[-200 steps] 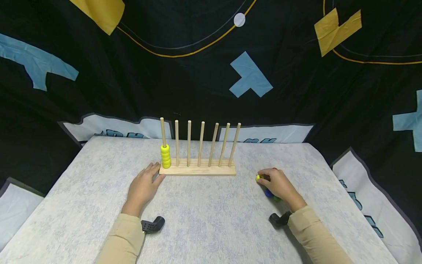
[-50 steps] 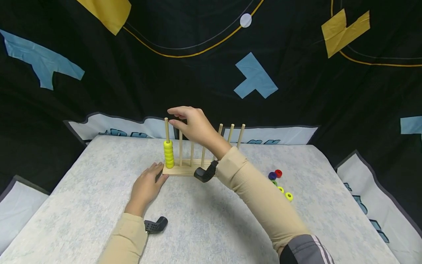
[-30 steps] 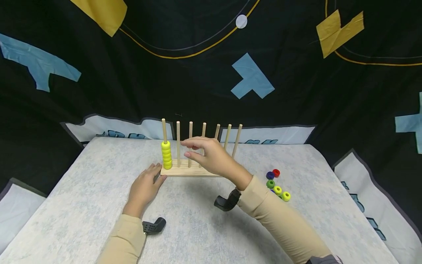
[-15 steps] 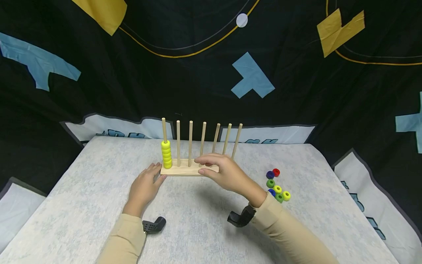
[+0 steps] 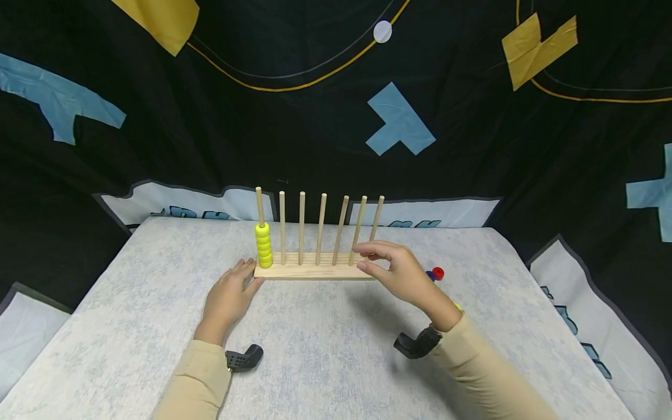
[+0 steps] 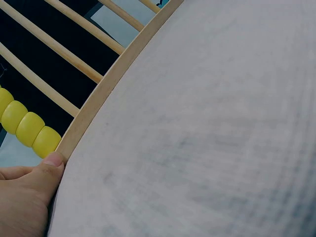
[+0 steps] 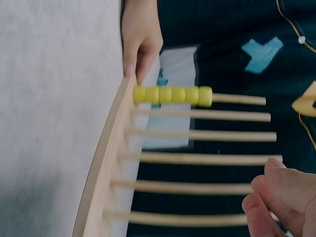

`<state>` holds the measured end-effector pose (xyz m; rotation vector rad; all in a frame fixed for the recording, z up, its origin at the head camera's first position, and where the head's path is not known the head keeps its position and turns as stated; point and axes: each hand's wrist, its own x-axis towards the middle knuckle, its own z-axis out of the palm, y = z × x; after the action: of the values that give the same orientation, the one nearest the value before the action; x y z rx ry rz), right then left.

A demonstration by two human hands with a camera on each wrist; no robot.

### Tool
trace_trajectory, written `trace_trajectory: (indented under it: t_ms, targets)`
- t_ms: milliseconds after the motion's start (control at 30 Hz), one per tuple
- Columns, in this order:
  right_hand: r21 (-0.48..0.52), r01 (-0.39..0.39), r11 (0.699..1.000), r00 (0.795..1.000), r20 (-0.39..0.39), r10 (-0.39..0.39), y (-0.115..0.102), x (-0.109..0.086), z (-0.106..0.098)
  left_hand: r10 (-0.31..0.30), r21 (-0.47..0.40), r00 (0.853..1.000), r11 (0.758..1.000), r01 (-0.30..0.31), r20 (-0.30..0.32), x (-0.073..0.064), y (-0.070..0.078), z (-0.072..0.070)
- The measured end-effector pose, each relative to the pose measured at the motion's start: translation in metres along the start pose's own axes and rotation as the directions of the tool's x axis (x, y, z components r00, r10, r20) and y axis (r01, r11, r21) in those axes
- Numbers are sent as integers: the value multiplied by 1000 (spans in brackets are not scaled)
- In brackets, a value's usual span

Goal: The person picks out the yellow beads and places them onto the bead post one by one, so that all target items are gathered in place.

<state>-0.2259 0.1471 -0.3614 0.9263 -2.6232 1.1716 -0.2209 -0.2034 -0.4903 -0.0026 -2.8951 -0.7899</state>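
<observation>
A wooden peg abacus (image 5: 315, 272) stands on the table with a row of several upright pegs. Its leftmost peg carries a stack of yellow beads (image 5: 263, 245); the other pegs are bare. My left hand (image 5: 227, 300) grips the left end of the base, the thumb (image 6: 53, 159) at the front corner and the fingers behind. My right hand (image 5: 401, 279) hovers near the right end of the abacus, thumb and fingers apart with nothing between them. In the right wrist view its fingertips (image 7: 274, 163) overlap the ends of the pegs.
Loose beads lie on the table (image 5: 315, 361) at the right, partly hidden behind my right hand and forearm: a red bead (image 5: 438, 273), a blue bead (image 5: 430, 275) and a sliver of a yellow bead (image 5: 458, 306) show. A dark cloth (image 5: 294, 140) hangs behind.
Since the oldest frame, one yellow bead has been added to the stack. My right hand has withdrawn from the top of that peg, down and rightward. My left hand has stayed put.
</observation>
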Motion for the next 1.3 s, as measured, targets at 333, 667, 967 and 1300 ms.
trace_trajectory:
  t_ms: [333,667,967,1300]
  targets:
    - [-68,-134,989,988,-90,127,34,-30,-33,4,2,1000,1000,-4,-9,0,-1,1]
    - [-90,-257,962,956,-168,240,71,-68,-65,2,7,1000,1000,-1,-15,0,0,1]
    - [-95,-433,896,897,-147,418,99,-103,-76,4,-1,1000,1000,-4,-6,0,0,0]
    - [-106,-513,852,858,-85,506,126,-125,-69,6,-3,1000,1000,-6,-6,0,-1,1]
